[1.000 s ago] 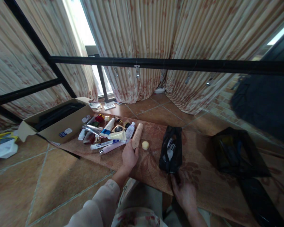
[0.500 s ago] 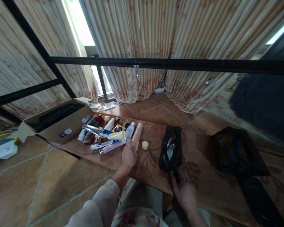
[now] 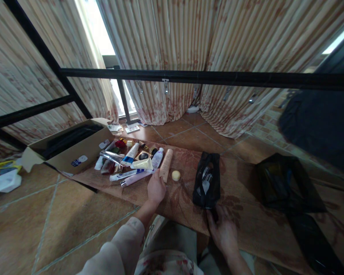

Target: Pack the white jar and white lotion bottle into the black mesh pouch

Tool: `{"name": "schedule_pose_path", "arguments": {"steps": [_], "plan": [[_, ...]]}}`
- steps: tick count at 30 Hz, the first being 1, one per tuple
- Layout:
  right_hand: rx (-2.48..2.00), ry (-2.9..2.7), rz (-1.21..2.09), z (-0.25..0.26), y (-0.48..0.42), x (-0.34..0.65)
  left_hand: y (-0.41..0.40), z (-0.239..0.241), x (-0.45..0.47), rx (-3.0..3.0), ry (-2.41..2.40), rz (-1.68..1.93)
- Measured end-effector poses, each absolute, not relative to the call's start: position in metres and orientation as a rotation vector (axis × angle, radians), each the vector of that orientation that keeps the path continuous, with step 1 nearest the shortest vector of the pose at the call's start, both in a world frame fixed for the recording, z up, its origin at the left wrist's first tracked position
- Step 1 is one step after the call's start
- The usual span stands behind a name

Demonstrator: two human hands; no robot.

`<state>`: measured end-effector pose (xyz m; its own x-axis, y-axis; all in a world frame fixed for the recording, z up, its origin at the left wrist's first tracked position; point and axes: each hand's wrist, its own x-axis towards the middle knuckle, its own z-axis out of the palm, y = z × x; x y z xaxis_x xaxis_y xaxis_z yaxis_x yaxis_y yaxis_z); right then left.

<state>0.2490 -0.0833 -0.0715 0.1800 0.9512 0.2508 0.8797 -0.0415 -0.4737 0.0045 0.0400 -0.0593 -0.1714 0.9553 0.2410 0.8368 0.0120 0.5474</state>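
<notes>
My left hand (image 3: 156,188) is closed at the near end of a peach-coloured cosmetic tube (image 3: 166,162), which lies on the cloth-covered bench. To the right of that tube is a small round pale-yellow container (image 3: 176,175). A black mesh pouch (image 3: 199,191) stands further right, its top parted and clear and silvery items (image 3: 206,179) showing inside. At its near end my right hand (image 3: 224,227) grips a dark part of the pouch between thumb and fingers; the fingertips are partly hidden. Left of my left hand lies a pile of tubes and cosmetics, including a cream tube (image 3: 141,164) and a lilac tube (image 3: 136,178).
A cardboard box (image 3: 87,149) with black material inside stands at the bench's left end. Another dark mesh bag (image 3: 289,187) and a flat black item (image 3: 315,240) lie to the right. A black metal bar (image 3: 189,75) crosses before the curtains (image 3: 172,38).
The fingers of my left hand have shifted slightly at the tube's near end. The pouch and my right hand keep their places.
</notes>
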Motion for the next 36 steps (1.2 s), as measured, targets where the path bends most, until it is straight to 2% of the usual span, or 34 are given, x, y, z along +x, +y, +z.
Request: {"name": "schedule_pose_path", "arguments": {"steps": [24,36], "plan": [[-1.918,-1.747,0.101,-0.0660,-0.0826,0.2480,0.0359,-0.0577,0.0005,1.856,1.982,0.907],[-1.955,-1.728,0.172,-0.0666,-0.0838,0.2473,0.0353,-0.0570,0.0005,1.866,1.998,0.827]]}}
